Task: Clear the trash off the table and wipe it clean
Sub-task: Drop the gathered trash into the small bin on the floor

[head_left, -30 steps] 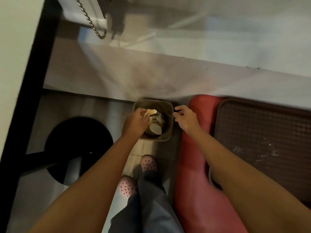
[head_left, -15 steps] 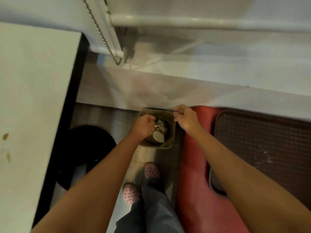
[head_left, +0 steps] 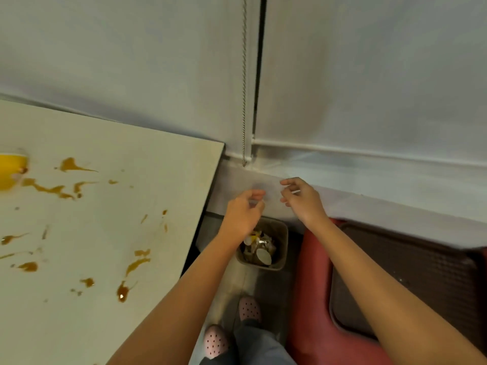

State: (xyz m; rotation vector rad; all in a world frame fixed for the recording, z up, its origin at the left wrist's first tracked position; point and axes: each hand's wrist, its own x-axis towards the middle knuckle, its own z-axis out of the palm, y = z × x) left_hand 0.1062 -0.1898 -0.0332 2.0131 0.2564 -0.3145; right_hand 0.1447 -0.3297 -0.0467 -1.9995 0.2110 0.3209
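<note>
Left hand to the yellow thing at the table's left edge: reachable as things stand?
Probably yes. The left hand hangs empty over the trash bin, beside the table. Only brown spills lie between it and the yellow thing; nothing stands in the way. It is a long sideways stretch, though.

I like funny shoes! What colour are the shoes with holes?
The shoes are pale pink with dark holes, best in the head view.

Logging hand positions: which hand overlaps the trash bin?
The left hand, whose wrist covers the left rim of the trash bin; the right hand sits clear of it, nearer the red seat.
</note>
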